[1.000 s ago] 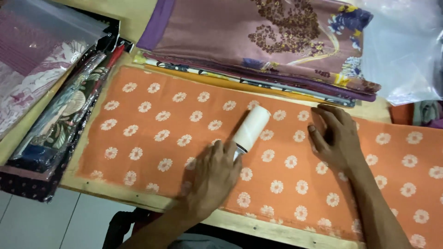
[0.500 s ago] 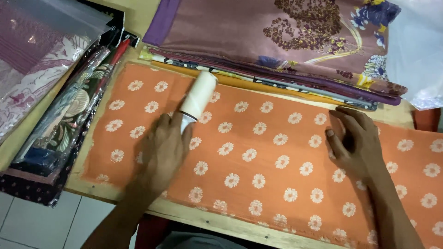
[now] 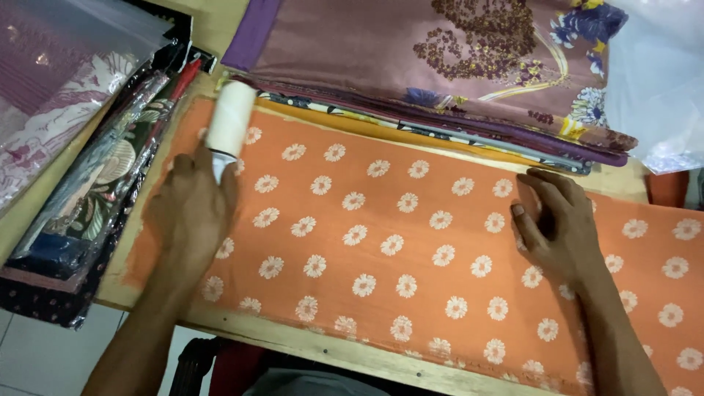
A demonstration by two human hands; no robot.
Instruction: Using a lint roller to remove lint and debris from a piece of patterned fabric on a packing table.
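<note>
- Our left hand (image 3: 192, 213) is closed around the handle of a white lint roller (image 3: 229, 119), fingers curled over it, with the roller head pointing away from us.
- The roller lies on the far left corner of an orange cloth (image 3: 396, 249) printed with small white flowers, close to the cloth's left edge.
- Our right hand (image 3: 561, 227) holds nothing; it lies open on the cloth, palm down, fingers loosely bent, well apart from the left hand.
- The cloth is spread flat along a wooden desk (image 3: 352, 352), whose bare front edge shows just below it.
- Beyond the cloth sits a stack of folded fabrics (image 3: 411, 66), a mauve patterned one on top with purple and yellow layers showing beneath.
- To the left lie fabric packs in clear plastic (image 3: 81, 191), dark floral ones nearest the roller.
- A white plastic bag (image 3: 660, 81) rests at the far right.
</note>
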